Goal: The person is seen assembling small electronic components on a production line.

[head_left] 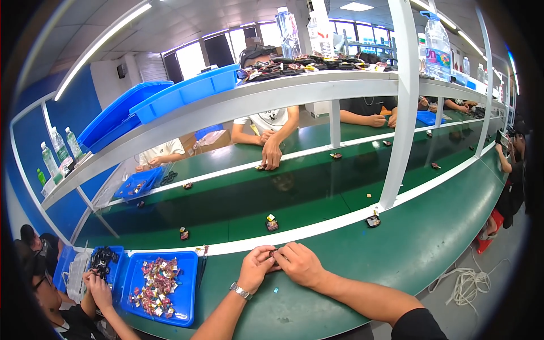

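My left hand (256, 267) and my right hand (298, 263) meet fingertip to fingertip on the green worktable (396, 249), just in front of the white strip along the belt. Together they pinch a small dark part (274, 254) that is mostly hidden by the fingers. A watch sits on my left wrist. A tiny pale blue bit (276, 289) lies on the table just below my hands. On the dark green belt (243, 198) beyond, a small dark assembled piece (272, 224) lies closest to my hands, with another piece (373, 221) to the right by the white post.
A blue tray (187, 294) of several small coloured parts sits at my left, with a co-worker's hands (97, 286) beside it. A white frame shelf (272, 93) overhead carries blue bins and water bottles. Other people sit across the belt. White cord lies on the floor at right.
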The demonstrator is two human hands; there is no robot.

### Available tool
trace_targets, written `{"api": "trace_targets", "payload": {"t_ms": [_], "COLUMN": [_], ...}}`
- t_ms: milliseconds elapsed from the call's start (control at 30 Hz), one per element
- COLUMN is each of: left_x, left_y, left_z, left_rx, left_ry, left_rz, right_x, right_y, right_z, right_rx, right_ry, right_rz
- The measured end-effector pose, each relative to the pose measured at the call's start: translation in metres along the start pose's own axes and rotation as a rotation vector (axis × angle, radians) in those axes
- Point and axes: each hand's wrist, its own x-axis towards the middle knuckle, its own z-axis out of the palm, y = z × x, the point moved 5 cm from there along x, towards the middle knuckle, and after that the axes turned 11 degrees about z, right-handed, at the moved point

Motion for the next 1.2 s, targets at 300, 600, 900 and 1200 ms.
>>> {"api": "trace_targets", "payload": {"t_ms": [300, 600, 900, 1200], "left_x": [0.0, 0.001, 0.002, 0.003], "left_y": [0.003, -0.001, 0.0, -0.005], "left_z": [0.0, -0.011, -0.008, -0.007], "left_rx": [-0.016, -0.128, -0.124, 0.032], "left_ry": [0.004, 0.048, 0.083, 0.084], "left_rz": [0.008, 0.019, 0.042, 0.081], "right_x": [-0.002, 0.002, 0.0, -0.001], "right_y": [-0.002, -0.003, -0.001, -0.002], "right_z": [0.0, -0.006, 0.002, 0.006], "right_rx": [-0.019, 0.193, 0.182, 0.238], "right_ry": [-0.008, -0.042, -0.051, -0.114], "right_rz": [-0.01, 0.199, 0.148, 0.185]}}
